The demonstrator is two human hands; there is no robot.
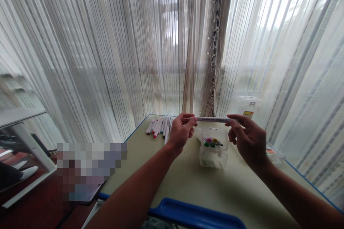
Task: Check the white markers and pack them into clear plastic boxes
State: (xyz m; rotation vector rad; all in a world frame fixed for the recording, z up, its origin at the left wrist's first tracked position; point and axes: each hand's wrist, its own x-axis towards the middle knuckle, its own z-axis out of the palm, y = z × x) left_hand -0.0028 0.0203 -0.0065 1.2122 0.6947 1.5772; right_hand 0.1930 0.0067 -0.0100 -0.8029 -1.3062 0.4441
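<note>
Closest to the cam are the two bare forearms (142, 182), coming in either side of the clear box (213, 150), which is the landmark here. Left hand (182, 130) has thumb + fingertips pinching one end of a white marker (212, 119); right hand (248, 137) pinches the other end. So the marker's held up in the air, abt level, over the far side of the box, dark print on its barrel. Tbh best way to do this hold: light pinch, right at the ends, both hands same height, so the barrel doesn't twist or slip & the print isn't covered. If pulling, prob go straight along its length, no bending. The box itself looks flipped open, w/ a flower pic (213, 142) on the upper part. Left of the box there's a loose marker pile (158, 127); nearer than the box, a blue trough (201, 213) edges the table (177, 182).
</note>
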